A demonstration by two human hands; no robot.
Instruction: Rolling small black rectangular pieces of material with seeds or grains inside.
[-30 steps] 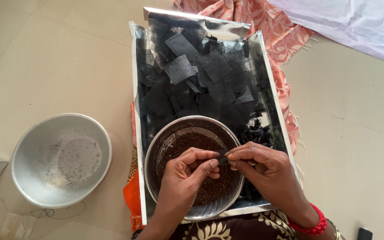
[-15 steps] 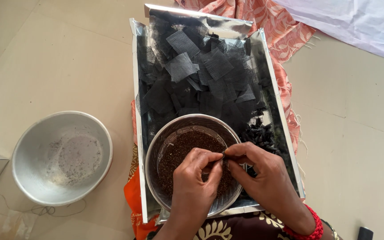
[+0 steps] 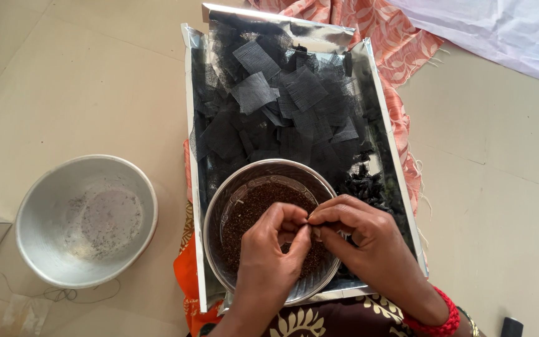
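My left hand (image 3: 272,253) and my right hand (image 3: 360,240) meet fingertip to fingertip over a steel bowl (image 3: 226,193) that holds a dark brown granular powder (image 3: 251,215). Both pinch one small dark thing between them; it is almost wholly hidden by the fingers, so I cannot tell what it is. The bowl rests at the near end of a shiny silver tray (image 3: 193,93). Several black mesh squares (image 3: 254,93) lie heaped across the far part of the tray. A pile of small dark twisted bundles (image 3: 363,187) sits in the tray just beyond my right hand.
An aluminium bowl (image 3: 51,187) with a dusting of residue stands on the tiled floor to the left. Orange patterned cloth (image 3: 400,37) lies under and beyond the tray. A white sheet (image 3: 506,31) covers the top right corner. A red bangle (image 3: 435,318) circles my right wrist.
Both hands have stayed over the steel bowl, their fingers working at the small dark thing and closing tighter together. The bowls and the tray have not moved.
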